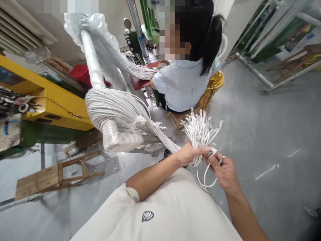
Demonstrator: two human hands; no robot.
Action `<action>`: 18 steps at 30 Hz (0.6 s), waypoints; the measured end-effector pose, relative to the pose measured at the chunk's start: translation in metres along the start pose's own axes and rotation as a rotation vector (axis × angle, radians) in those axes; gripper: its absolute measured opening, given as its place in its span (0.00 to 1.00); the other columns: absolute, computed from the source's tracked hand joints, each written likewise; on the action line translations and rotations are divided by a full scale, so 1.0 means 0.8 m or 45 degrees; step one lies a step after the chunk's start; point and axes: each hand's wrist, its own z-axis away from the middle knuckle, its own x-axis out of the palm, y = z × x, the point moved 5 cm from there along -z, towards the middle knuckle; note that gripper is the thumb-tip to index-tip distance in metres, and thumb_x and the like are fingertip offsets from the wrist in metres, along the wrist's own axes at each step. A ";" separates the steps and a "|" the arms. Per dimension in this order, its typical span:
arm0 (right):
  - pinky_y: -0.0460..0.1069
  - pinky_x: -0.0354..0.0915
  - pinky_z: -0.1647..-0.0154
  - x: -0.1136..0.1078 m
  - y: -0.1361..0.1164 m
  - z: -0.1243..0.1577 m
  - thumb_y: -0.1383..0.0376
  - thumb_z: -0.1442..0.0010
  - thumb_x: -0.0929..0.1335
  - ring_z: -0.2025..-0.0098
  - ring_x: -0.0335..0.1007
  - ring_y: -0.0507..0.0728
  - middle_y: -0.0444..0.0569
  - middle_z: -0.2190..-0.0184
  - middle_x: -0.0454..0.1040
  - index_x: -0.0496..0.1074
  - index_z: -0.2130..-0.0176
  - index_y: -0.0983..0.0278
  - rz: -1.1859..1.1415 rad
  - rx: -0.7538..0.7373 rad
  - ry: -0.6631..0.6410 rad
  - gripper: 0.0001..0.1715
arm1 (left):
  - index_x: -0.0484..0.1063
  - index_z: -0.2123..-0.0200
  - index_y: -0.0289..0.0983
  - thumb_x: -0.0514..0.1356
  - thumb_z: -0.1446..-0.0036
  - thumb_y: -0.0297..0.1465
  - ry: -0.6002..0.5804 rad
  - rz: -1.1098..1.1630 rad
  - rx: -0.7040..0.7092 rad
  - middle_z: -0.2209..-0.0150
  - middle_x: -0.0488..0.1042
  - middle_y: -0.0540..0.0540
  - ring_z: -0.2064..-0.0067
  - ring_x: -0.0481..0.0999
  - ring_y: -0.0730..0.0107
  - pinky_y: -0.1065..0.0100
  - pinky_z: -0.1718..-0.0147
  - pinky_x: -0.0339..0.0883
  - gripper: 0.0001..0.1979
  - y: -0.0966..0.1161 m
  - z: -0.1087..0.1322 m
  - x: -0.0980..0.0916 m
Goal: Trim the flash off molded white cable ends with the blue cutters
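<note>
A thick bundle of white cables point(200, 129) fans out in front of me, its many connector ends pointing up and away. My left hand point(192, 153) is closed around the bundle just below those ends. My right hand point(223, 169) pinches a single white cable point(207, 179), whose end loops down beneath the bundle. Thumbs and fingertips of both hands meet at a small white piece point(213, 150), too small to make out. From my left hand the bundle runs back to a large coil of white cable point(117, 107), tied with white strips and hung over a plastic-wrapped rack arm point(120, 139).
A co-worker in a light blue shirt point(183, 83) sits close ahead on a wooden stool point(177, 120). Left are a yellow cabinet point(62, 107) and a wooden bench point(37, 180). A wheeled metal frame point(260, 75) stands at right. Scraps lie on the grey floor point(271, 134).
</note>
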 end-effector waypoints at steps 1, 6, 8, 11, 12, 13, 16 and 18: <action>0.45 0.62 0.73 0.002 0.000 0.000 0.48 0.38 0.76 0.73 0.62 0.50 0.47 0.74 0.69 0.74 0.71 0.66 -0.012 0.005 -0.039 0.24 | 0.72 0.72 0.33 0.75 0.53 0.51 0.018 0.017 -0.019 0.79 0.71 0.51 0.77 0.70 0.75 0.70 0.75 0.64 0.27 0.002 0.001 0.002; 0.45 0.64 0.70 0.014 -0.006 0.002 0.50 0.35 0.74 0.71 0.63 0.50 0.46 0.74 0.67 0.73 0.70 0.66 -0.057 -0.015 -0.157 0.23 | 0.74 0.73 0.32 0.78 0.55 0.45 0.152 -0.081 0.019 0.78 0.72 0.51 0.77 0.71 0.75 0.71 0.74 0.65 0.24 0.017 0.007 0.006; 0.45 0.63 0.70 0.018 -0.010 0.002 0.51 0.35 0.74 0.71 0.63 0.50 0.46 0.74 0.67 0.72 0.71 0.66 -0.065 -0.014 -0.186 0.24 | 0.73 0.73 0.33 0.77 0.54 0.43 0.208 -0.125 0.061 0.78 0.72 0.51 0.76 0.71 0.75 0.71 0.74 0.66 0.22 0.019 0.010 0.004; 0.44 0.62 0.73 0.024 -0.015 0.003 0.49 0.34 0.72 0.72 0.63 0.50 0.46 0.73 0.67 0.71 0.71 0.65 -0.109 0.004 -0.210 0.25 | 0.72 0.75 0.34 0.74 0.48 0.43 0.242 -0.147 0.134 0.79 0.72 0.51 0.77 0.71 0.76 0.70 0.73 0.67 0.21 0.021 0.015 0.001; 0.44 0.61 0.74 0.027 -0.017 0.004 0.48 0.33 0.72 0.73 0.63 0.49 0.46 0.73 0.67 0.71 0.70 0.65 -0.126 0.011 -0.212 0.25 | 0.71 0.76 0.34 0.73 0.46 0.43 0.247 -0.148 0.155 0.80 0.71 0.52 0.77 0.71 0.75 0.70 0.73 0.67 0.21 0.022 0.017 0.000; 0.44 0.60 0.75 0.029 -0.018 0.005 0.47 0.33 0.71 0.73 0.63 0.49 0.46 0.73 0.67 0.72 0.70 0.65 -0.140 0.017 -0.213 0.25 | 0.71 0.76 0.34 0.72 0.44 0.42 0.246 -0.150 0.169 0.80 0.71 0.51 0.77 0.71 0.75 0.70 0.73 0.67 0.21 0.023 0.020 0.000; 0.44 0.60 0.76 0.035 -0.022 0.008 0.46 0.33 0.71 0.73 0.63 0.50 0.48 0.71 0.69 0.72 0.69 0.65 -0.161 0.031 -0.215 0.26 | 0.71 0.77 0.34 0.71 0.43 0.42 0.243 -0.145 0.152 0.81 0.70 0.51 0.78 0.71 0.74 0.70 0.76 0.65 0.21 0.024 0.026 0.000; 0.44 0.59 0.77 0.038 -0.024 0.011 0.45 0.33 0.70 0.73 0.63 0.50 0.48 0.72 0.69 0.71 0.70 0.64 -0.159 0.039 -0.219 0.27 | 0.71 0.78 0.34 0.71 0.43 0.42 0.248 -0.127 0.134 0.81 0.70 0.50 0.79 0.70 0.74 0.70 0.77 0.63 0.21 0.023 0.030 -0.001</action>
